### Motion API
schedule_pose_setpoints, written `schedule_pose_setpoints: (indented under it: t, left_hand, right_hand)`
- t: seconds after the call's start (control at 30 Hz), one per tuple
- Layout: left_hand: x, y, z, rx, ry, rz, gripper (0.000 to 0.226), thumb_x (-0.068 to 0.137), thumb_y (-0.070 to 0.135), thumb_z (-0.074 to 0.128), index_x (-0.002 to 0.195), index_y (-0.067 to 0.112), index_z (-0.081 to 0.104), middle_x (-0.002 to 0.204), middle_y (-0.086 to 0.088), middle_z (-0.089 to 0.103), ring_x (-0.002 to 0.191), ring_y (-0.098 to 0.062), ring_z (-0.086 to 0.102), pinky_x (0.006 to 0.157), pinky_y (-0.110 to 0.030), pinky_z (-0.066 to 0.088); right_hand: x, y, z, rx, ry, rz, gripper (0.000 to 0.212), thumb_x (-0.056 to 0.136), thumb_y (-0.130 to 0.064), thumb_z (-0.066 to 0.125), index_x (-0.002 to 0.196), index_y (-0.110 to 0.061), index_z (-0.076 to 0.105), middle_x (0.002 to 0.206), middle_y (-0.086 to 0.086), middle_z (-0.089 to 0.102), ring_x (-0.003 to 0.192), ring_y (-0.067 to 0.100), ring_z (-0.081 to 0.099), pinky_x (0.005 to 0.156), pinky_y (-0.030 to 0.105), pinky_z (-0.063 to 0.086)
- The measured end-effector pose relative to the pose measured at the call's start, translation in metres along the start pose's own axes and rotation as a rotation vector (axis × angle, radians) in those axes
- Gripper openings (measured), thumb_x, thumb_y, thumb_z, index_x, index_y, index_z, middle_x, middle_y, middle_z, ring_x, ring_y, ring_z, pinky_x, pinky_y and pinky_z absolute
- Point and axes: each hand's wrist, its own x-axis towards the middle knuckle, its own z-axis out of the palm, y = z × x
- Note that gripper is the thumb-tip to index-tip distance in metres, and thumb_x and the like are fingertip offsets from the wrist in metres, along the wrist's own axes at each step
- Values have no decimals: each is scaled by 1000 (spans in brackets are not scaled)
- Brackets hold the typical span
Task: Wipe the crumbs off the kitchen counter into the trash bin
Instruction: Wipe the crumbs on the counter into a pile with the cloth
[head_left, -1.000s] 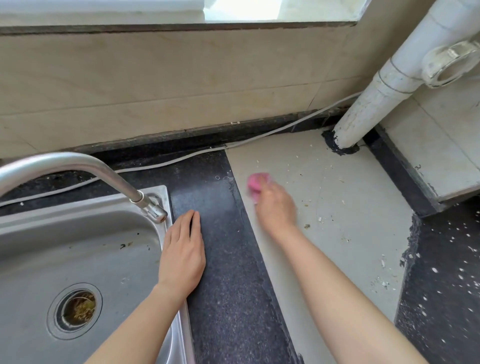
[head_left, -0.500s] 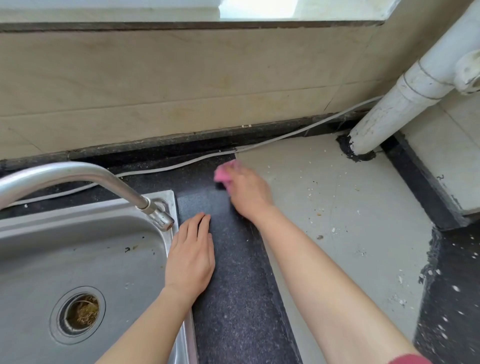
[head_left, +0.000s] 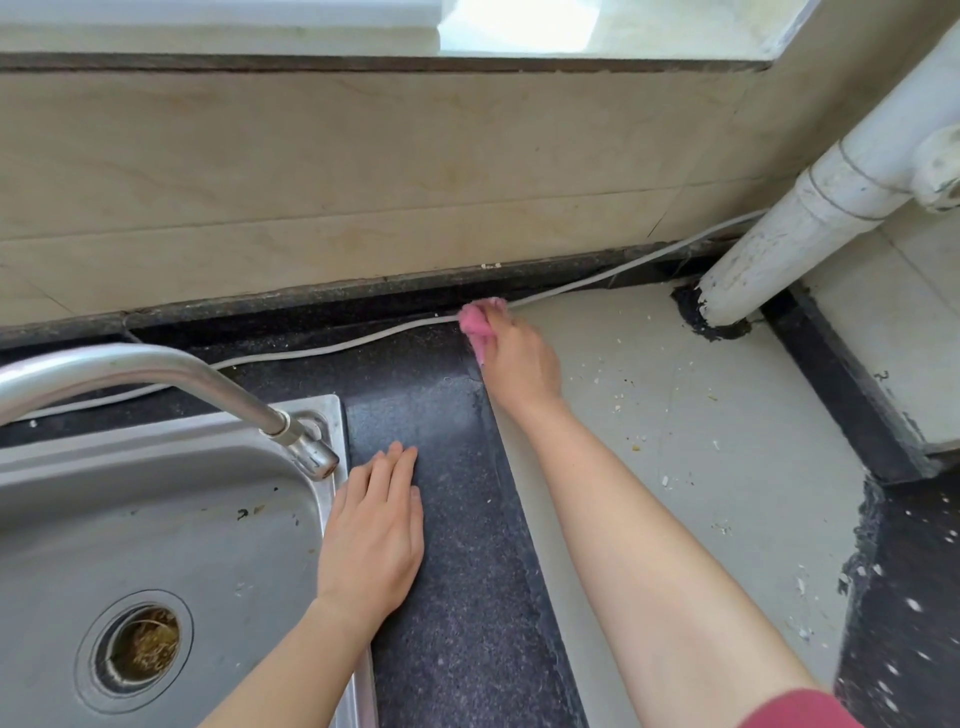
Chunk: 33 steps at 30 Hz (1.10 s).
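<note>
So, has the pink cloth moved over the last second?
Yes. The pink cloth in the right hand has gone back toward the wall: it was short of the white cable and now reaches it.

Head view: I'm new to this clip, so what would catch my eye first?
The right hand grips a pink cloth at the back, by the white cable. The left hand rests flat on the dark counter beside the steel sink. Crumbs dot the pale slab at right.

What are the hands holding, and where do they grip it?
The right hand grips a pink cloth by its near end; the left hand holds nothing.
</note>
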Motion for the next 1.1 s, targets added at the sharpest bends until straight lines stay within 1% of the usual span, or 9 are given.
schedule_pose_setpoints:
  t: [0.1,0.17,0.43,0.5,0.57,0.63,0.7,0.8,1.1]
  left_hand:
    - [-1,0,0,-2,-4,4,43,93,25,36,131,9,49,129,-7,54,105,-25,48,92,-35,40]
    - [0,0,-1,-7,-5,0,43,93,25,35,131,9,49,129,-7,55,106,-25,48,92,-36,40]
    - [0,3,-4,-17,-41,-17,47,93,27,30,131,7,50,130,-10,55,109,-29,49,95,-40,41]
    - [0,3,-4,-21,-53,-21,49,93,28,28,130,6,51,131,-11,55,109,-29,49,95,-41,41]
    - [0,3,-3,-17,-60,-21,50,93,28,27,130,5,51,131,-12,55,109,-29,48,95,-41,41]
    - [1,3,-3,-6,-57,-20,49,93,28,27,130,5,51,131,-12,55,108,-29,48,94,-41,41]
    - [1,3,-3,-4,-51,-13,49,93,28,27,130,5,51,131,-12,55,107,-29,47,93,-42,42]
    - [1,4,-5,-13,-49,-14,49,93,28,28,130,5,51,129,-12,55,106,-30,47,92,-43,43]
    - [2,5,-8,15,-116,-25,51,94,29,25,132,4,48,133,-14,52,108,-34,48,95,-44,41]
  right_hand:
    - [-12,31,-5,54,112,194,31,97,-19,35,115,-27,59,103,8,64,93,31,60,71,33,46]
    - [-24,49,-13,20,125,289,31,95,-17,35,114,-26,58,104,7,63,92,32,60,68,32,43]
    - [-70,114,-58,-104,171,802,29,97,-21,45,124,-17,55,119,17,60,110,37,57,86,41,45]
    - [-66,102,-59,-83,233,779,29,98,-20,41,124,-19,54,116,18,62,106,37,59,82,40,45]
    - [-58,72,-46,-4,239,582,30,99,-22,37,124,-26,54,113,14,62,99,35,61,73,35,43]
    - [-57,36,-25,26,145,371,36,99,-19,38,130,-31,52,115,9,61,99,31,60,70,30,39]
    - [-64,16,-11,-35,51,280,44,98,-19,41,140,-29,43,120,10,59,107,31,57,77,34,41]
    - [-82,38,-15,-94,39,373,49,97,-18,41,145,-27,38,128,10,57,113,31,54,85,38,43]
    - [-176,151,-87,-144,182,809,30,100,-26,38,126,-22,51,112,19,65,102,38,60,81,43,48]
